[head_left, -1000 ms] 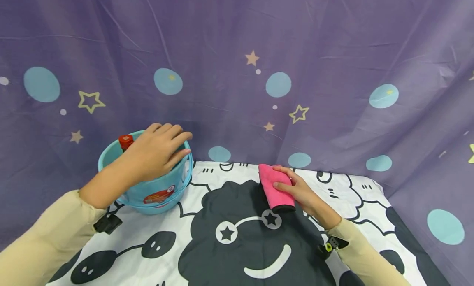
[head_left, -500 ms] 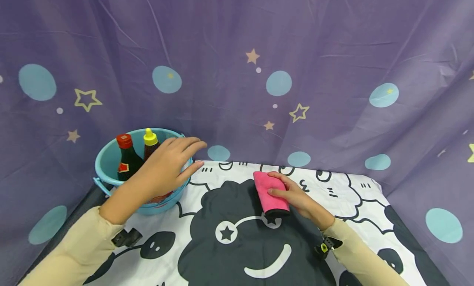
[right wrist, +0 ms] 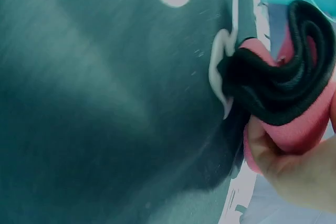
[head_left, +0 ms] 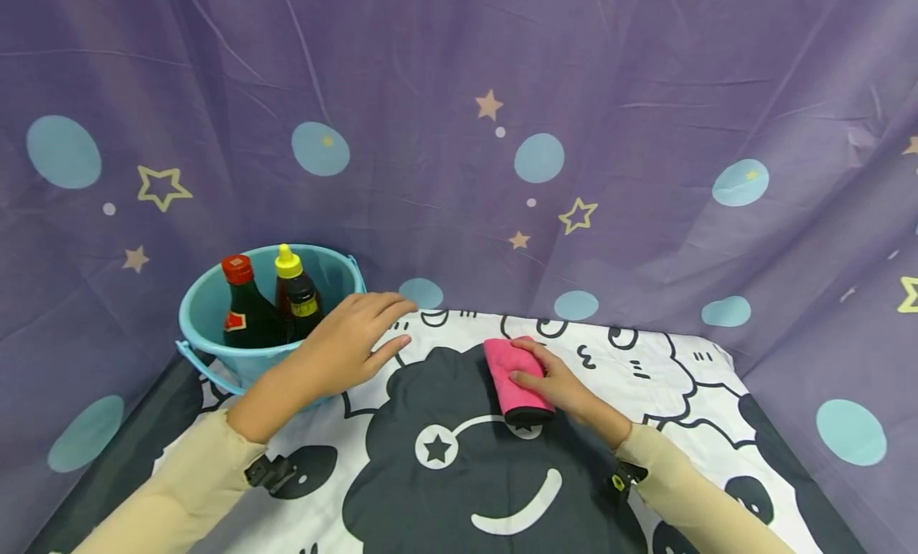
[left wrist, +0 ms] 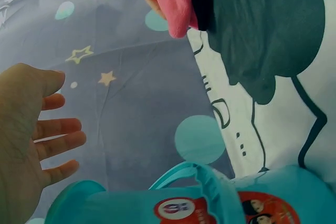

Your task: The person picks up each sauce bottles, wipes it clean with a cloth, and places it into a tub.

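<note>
My right hand (head_left: 566, 390) grips a folded pink cloth (head_left: 511, 375) with black edging, thumb on its near side. In the right wrist view, the folds show as black bands at the end of the cloth (right wrist: 310, 119). My left hand (head_left: 351, 343) is to the right of a light-blue bucket (head_left: 215, 299), its fingers loosely extended and nothing in them. In the left wrist view, that hand (left wrist: 31, 135) appears at the left, fingers spread, above the bucket (left wrist: 121, 205). Inside the bucket stand a dark red-capped bottle (head_left: 251, 315) and a dark bottle with a yellow nozzle cap (head_left: 304, 303).
A white and dark-grey cartoon-print cloth (head_left: 423, 387) covers the surface. Behind it hangs a purple curtain (head_left: 430, 100) with stars and blue dots. The bucket's handle (head_left: 204, 371) hangs down at its front left.
My left hand has moved from over the bucket to its right and nearer me, uncovering the bottles. My right hand has shifted the pink cloth slightly left and nearer.
</note>
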Demonstrator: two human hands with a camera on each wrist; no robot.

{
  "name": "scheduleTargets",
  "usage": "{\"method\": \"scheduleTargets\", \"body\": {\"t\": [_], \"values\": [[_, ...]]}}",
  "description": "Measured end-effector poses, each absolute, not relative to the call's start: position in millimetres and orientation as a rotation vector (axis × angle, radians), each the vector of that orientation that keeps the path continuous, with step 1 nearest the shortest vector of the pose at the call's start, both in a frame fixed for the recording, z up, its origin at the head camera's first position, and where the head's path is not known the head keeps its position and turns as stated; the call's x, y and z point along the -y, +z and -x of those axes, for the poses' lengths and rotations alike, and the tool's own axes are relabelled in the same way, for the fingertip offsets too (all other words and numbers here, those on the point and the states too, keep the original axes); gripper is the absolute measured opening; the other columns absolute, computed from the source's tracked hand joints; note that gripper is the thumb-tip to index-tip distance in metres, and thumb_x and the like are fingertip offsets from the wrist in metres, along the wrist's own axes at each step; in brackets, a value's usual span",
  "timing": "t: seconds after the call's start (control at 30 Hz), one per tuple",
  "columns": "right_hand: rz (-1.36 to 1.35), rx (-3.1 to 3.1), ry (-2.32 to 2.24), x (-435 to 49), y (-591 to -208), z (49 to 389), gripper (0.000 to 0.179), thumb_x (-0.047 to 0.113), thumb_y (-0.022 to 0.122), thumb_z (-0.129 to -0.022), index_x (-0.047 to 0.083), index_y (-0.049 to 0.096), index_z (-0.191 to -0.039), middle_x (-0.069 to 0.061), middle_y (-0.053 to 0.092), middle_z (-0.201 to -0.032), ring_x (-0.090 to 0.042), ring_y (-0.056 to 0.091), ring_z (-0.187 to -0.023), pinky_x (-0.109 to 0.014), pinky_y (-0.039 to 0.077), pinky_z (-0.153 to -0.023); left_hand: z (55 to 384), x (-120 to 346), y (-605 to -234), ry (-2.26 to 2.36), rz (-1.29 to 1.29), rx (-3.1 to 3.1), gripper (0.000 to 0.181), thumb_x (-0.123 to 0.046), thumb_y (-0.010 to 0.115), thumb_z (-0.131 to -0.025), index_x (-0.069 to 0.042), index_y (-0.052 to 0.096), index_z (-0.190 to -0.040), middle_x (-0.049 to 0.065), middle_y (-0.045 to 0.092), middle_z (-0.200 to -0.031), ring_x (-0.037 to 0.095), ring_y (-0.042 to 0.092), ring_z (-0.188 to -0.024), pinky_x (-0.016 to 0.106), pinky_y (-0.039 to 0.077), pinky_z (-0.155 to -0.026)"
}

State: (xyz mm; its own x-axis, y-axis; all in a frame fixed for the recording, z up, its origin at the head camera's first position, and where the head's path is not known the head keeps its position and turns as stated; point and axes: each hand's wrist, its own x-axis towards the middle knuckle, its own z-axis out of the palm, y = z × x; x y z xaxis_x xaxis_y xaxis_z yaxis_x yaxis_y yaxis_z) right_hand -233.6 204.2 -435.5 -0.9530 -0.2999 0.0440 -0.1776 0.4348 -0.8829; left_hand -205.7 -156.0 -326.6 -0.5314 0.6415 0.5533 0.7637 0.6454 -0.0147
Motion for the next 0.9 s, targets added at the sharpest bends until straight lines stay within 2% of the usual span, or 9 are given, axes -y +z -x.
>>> {"method": "scheduleTargets", "body": {"t": [0.1,0.2,0.27,0.33,0.4,0.47,0.57,0.9], "values": [[0.511,-2.802,-1.322,-203.6,-434.7,231.7,0.058,0.022,0.068,-0.097,0.007,0.048,-0.149,-0.024,0.057,-0.134,-0.029,0.056,-0.114,-0.039,0.049,-0.094,206.0,153.7,-329.9,-0.323,1.1,2.347,0.042,-0.028,0.068,-0.098,-0.007,0.061,-0.134,0.011,0.066,-0.129,0.03,0.063,-0.118,0.05,0.05,-0.101],[0.537,-2.977,-1.087,-204.2,-433.9,228.7,0.058,0.028,0.066,-0.098,0.008,0.049,-0.149,-0.025,0.056,-0.123,-0.032,0.056,-0.106,-0.046,0.049,-0.09,205.3,152.5,-331.7,-0.32,1.098,2.356,0.042,-0.028,0.068,-0.098,-0.007,0.061,-0.134,0.011,0.066,-0.128,0.03,0.064,-0.117,0.05,0.051,-0.101],[0.529,-3.025,-0.959,-206.0,-433.9,225.6,0.059,0.033,0.064,-0.099,0.011,0.048,-0.151,-0.026,0.051,-0.127,-0.036,0.056,-0.109,-0.051,0.051,-0.091,204.3,152.2,-332.4,-0.32,1.095,2.372,0.042,-0.029,0.067,-0.099,-0.007,0.061,-0.134,0.011,0.065,-0.128,0.03,0.064,-0.117,0.05,0.05,-0.101],[0.52,-3.05,-0.852,-208.3,-434.3,223.0,0.06,0.037,0.061,-0.1,0.014,0.046,-0.153,-0.028,0.045,-0.14,-0.04,0.056,-0.12,-0.058,0.05,-0.097,203.3,152.3,-333.2,-0.315,1.092,2.39,0.042,-0.029,0.066,-0.099,-0.007,0.06,-0.134,0.011,0.065,-0.128,0.03,0.063,-0.117,0.05,0.05,-0.101],[0.542,-3.07,-0.763,-210.8,-435.0,221.0,0.061,0.038,0.059,-0.101,0.014,0.044,-0.155,-0.027,0.037,-0.154,-0.044,0.049,-0.135,-0.064,0.044,-0.105,202.8,152.4,-334.1,-0.308,1.093,2.404,0.043,-0.03,0.066,-0.099,-0.008,0.06,-0.135,0.01,0.065,-0.129,0.029,0.063,-0.118,0.049,0.05,-0.101],[0.578,-3.08,-0.712,-212.7,-436.0,219.8,0.062,0.038,0.058,-0.101,0.012,0.042,-0.156,-0.026,0.031,-0.161,-0.046,0.041,-0.143,-0.066,0.039,-0.11,202.6,152.5,-334.7,-0.301,1.097,2.412,0.044,-0.031,0.066,-0.099,-0.008,0.06,-0.136,0.01,0.064,-0.129,0.029,0.063,-0.118,0.049,0.05,-0.102],[0.632,-3.097,-0.641,-214.2,-438.4,219.0,0.064,0.038,0.056,-0.102,0.01,0.039,-0.157,-0.024,0.03,-0.163,-0.047,0.034,-0.148,-0.066,0.034,-0.114,203.4,152.3,-335.4,-0.286,1.106,2.411,0.044,-0.031,0.066,-0.099,-0.008,0.059,-0.137,0.01,0.065,-0.129,0.029,0.063,-0.118,0.049,0.05,-0.101],[0.654,-3.134,-0.538,-209.9,-444.5,220.8,0.065,0.04,0.054,-0.103,0.012,0.036,-0.159,-0.022,0.032,-0.164,-0.045,0.038,-0.147,-0.065,0.04,-0.109,206.1,151.5,-337.5,-0.283,1.102,2.438,0.042,-0.029,0.066,-0.1,-0.007,0.06,-0.136,0.01,0.066,-0.127,0.027,0.064,-0.111,0.046,0.053,-0.095]]}}
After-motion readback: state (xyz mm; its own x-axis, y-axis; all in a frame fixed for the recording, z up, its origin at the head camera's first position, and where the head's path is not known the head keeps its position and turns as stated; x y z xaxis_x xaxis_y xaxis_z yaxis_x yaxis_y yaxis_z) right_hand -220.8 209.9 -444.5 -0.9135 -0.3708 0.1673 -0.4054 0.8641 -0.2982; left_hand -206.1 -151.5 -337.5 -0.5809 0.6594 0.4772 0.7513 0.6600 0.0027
